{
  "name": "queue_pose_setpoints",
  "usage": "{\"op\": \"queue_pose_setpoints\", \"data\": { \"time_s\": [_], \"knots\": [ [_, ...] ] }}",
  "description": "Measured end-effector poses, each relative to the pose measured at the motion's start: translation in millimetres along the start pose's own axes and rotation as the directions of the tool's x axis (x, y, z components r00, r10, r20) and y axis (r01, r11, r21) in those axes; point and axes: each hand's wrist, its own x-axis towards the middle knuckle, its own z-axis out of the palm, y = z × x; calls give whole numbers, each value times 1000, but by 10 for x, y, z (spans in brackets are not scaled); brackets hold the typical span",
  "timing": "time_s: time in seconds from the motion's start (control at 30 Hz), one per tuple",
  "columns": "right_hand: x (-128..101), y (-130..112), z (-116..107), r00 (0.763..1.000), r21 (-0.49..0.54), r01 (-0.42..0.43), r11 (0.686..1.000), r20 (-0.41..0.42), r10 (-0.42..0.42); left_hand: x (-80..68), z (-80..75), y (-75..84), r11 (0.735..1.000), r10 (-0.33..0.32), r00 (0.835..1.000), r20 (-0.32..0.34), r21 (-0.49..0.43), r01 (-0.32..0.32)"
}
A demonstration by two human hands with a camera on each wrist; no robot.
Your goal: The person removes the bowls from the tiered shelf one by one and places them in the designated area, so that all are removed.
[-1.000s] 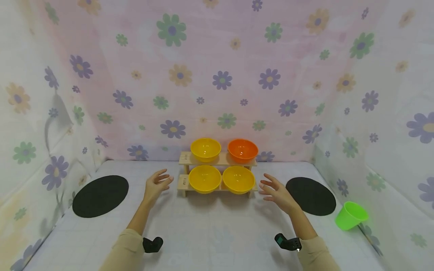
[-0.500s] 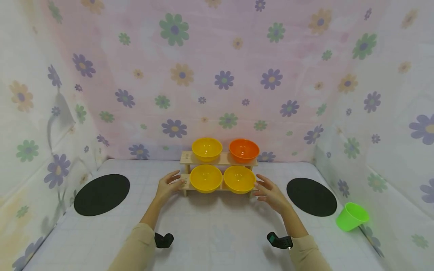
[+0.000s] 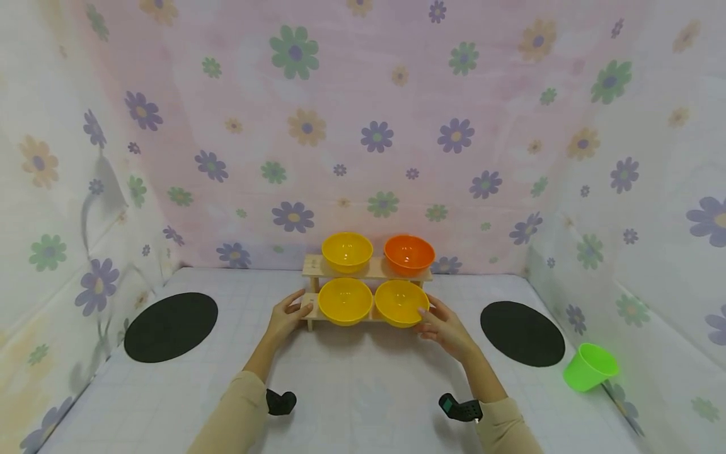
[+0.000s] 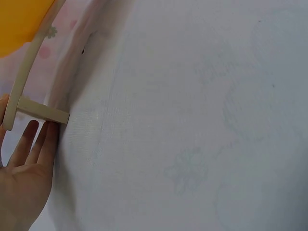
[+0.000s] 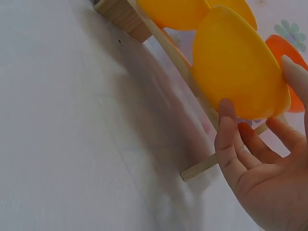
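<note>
On the white table (image 3: pixel 351 378), both relaxed hands touch the wooden rack's (image 3: pixel 368 270) ends, no writing legible.

Both arms out in front, hands spread wide apart.

The left hand (image 3: pixel 286 315) has its fingers (image 4: pixel 41 139) straight and close together, pointing forward, palm turned inward. The right hand (image 3: pixel 445 325) mirrors it, fingers (image 5: pixel 231 144) loosely extended and slightly fanned, thumb raised. Beige sleeves cover both forearms, each with a small black camera strapped at the wrist.
</note>
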Motion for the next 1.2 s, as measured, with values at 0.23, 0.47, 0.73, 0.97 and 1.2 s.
{"op": "queue_pose_setpoints", "data": {
  "time_s": [0.23,0.47,0.73,0.97,1.2],
  "knots": [
    [13,-1,53,999,49,-16,999,28,15,-9,-8,5,996,9,1000,18,86,-10],
    [40,-11,78,999,105,-41,994,25,38,-4,12,15,994,13,1000,16,108,-15],
    [-8,-43,104,1000,133,-29,991,14,27,6,12,-14,995,19,1000,13,97,-20],
    [-162,-31,115,999,122,-28,992,19,25,8,-6,-52,997,24,1000,20,75,-26],
    [-336,22,115,993,153,-18,988,117,0,21,-1,-62,1000,-3,1000,5,28,2]
  ]
}}
